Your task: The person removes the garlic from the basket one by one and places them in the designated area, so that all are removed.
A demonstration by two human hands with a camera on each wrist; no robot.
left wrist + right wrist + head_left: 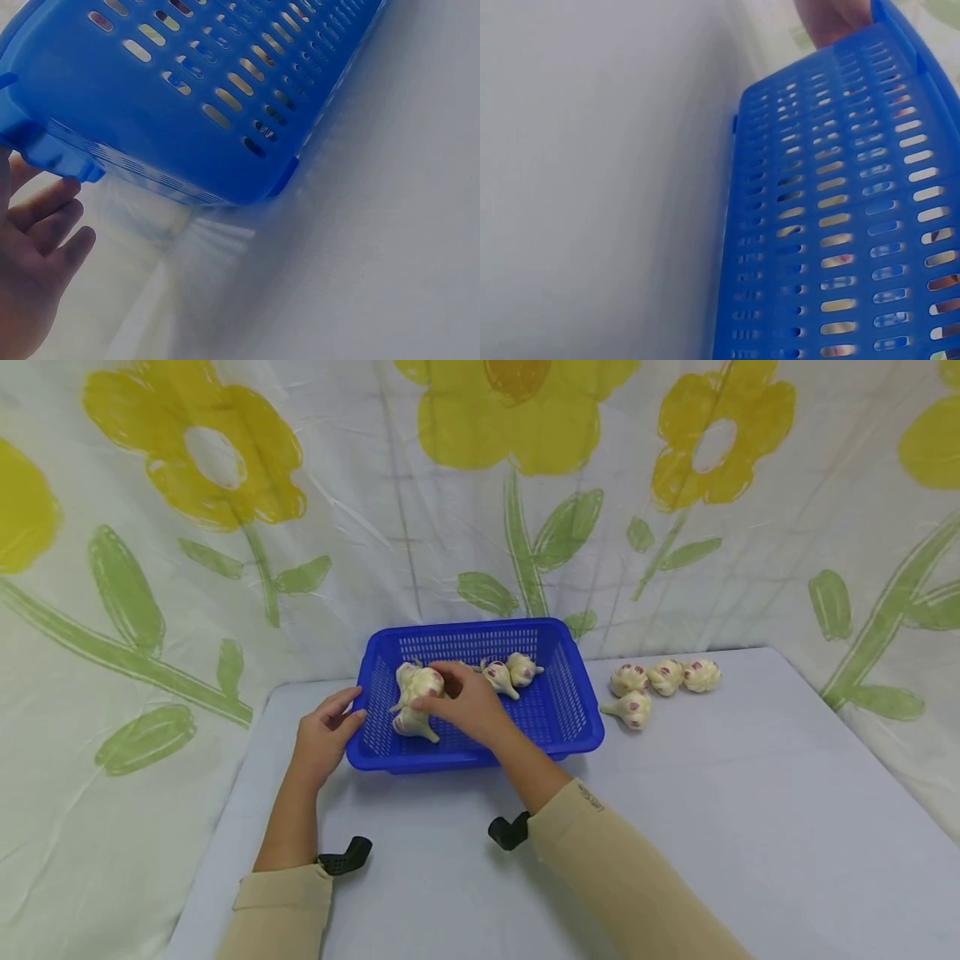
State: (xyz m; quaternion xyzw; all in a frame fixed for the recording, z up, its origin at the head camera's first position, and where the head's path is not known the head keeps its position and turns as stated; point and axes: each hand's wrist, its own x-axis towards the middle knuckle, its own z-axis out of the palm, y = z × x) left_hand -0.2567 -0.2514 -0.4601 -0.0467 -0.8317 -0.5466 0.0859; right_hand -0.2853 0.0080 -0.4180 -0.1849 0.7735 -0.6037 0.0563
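Note:
A blue plastic basket (558, 710) with slotted walls stands on the table, several garlic bulbs inside it. Over the left part of the basket, my right hand (468, 700) holds a garlic bulb (427, 683) between thumb and fingers. Beneath that bulb lies another garlic bulb (412, 723), its stem toward the front. Further right in the basket are two more, a garlic bulb (522, 669) and a garlic bulb (498, 676). My left hand (324, 735) holds the basket's left rim; in the left wrist view its fingers (56, 206) reach under the rim. The right wrist view mostly shows the basket's slotted wall (832, 202).
Right of the basket, several loose garlic bulbs (666, 677) lie on the white-covered table (720, 802). A white cloth (337, 468) with yellow flowers hangs behind. Each wrist carries a black camera mount (347, 857).

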